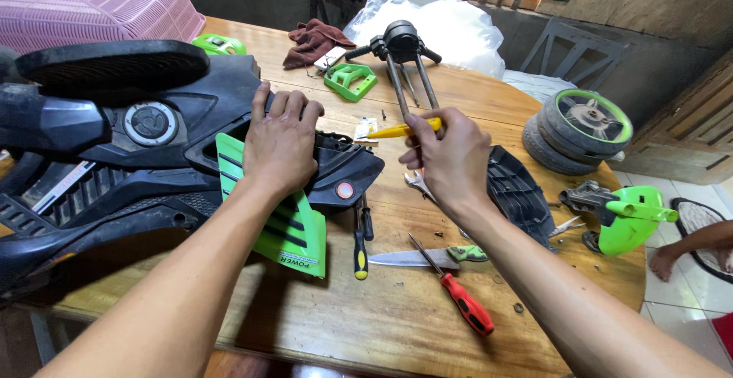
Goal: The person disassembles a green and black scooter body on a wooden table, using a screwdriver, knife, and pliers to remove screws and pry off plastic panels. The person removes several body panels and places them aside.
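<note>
A black toy motorbike body (130, 156) lies on its side on the wooden table (382, 309), with a green side panel (294, 233) at its lower edge. My left hand (281, 141) presses flat on the black body just above that panel. To the right, my right hand (450, 156) is raised over the table, gripping a yellow-handled screwdriver (408, 128) that points left.
On the table lie a red-handled screwdriver (462, 302), a black-and-yellow screwdriver (360, 248), a knife (424, 256), a black panel (519, 191), a front fork (401, 57), green parts (351, 80), two wheels (576, 130) and a green fender (630, 218). Another person's foot (676, 256) is at right.
</note>
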